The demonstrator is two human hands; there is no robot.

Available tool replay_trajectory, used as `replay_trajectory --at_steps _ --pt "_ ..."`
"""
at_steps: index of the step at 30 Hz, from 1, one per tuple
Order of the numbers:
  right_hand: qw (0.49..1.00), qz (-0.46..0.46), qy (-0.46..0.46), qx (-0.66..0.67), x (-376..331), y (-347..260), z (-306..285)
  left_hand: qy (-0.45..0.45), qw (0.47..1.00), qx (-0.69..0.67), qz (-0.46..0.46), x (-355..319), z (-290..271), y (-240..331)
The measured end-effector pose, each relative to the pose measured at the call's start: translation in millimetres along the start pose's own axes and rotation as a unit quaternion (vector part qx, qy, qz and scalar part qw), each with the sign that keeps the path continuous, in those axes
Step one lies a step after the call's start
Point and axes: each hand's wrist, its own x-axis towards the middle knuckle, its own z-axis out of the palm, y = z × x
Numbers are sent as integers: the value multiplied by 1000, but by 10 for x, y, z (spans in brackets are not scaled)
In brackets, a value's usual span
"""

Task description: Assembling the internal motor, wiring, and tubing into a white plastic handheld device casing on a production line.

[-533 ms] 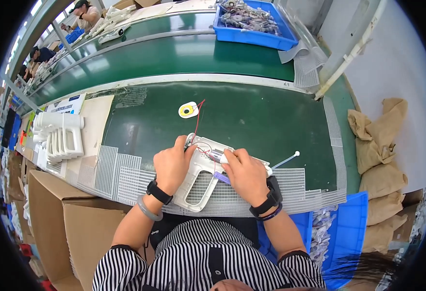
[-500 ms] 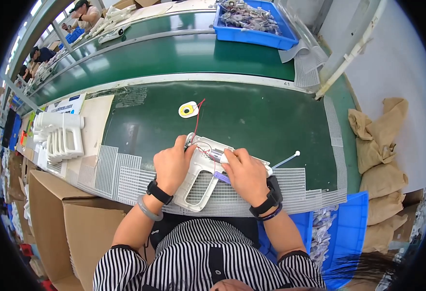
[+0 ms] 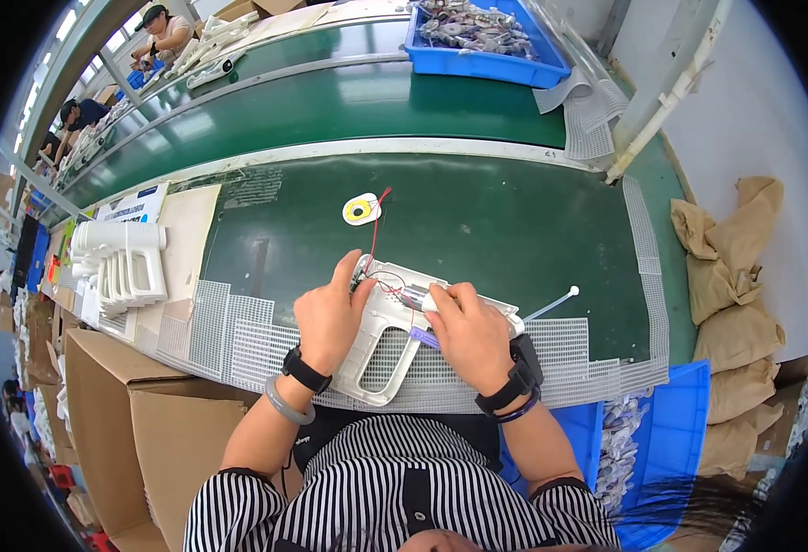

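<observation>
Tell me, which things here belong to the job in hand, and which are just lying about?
Seemingly in the job: white casing, red wires, wired yellow disc, purple piece, cylindrical part in the right hand.

Seemingly lying about: stacked white casings, cardboard box, brown sacks, blue tray.

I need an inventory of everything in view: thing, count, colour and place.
Bench: one, green, centre
Shell: one, white, near side
Disc: one, white and yellow, beyond shell
Wires: several, red and black, shell to disc
Cylinder: one, silver and white, over shell
Strip: one, purple, at shell's handle
Rod: one, bluish, white-tipped, right of shell
Stacked shells: several, white, bench's left
Mesh: several pieces, pale grey, near edge
Tray: one, blue, far side
Bin: at least one, blue, lower right
Cartons: several, brown, lower left
Sacks: several, brown, right
Co-workers: at least two, dark-capped, far left
Left hand: one, bare, at wires
Right hand: one, bare, holding cylinder
</observation>
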Motion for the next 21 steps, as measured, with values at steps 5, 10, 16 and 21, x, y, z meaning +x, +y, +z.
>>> replay_trajectory --at_steps 5,10,16,21 --pt "1000 2 2 4 1 -7 13 -5 1000 5 16 15 -11 -18" --pt "1000 1 5 5 -8 -10 22 -15 999 8 30 14 -1 -39" --pt "1000 -5 10 0 -24 -5 36 -56 997 51 26 16 -50 -46" --pt "1000 -8 19 -11 -18 -3 73 -68 996 51 31 13 -56 -55"
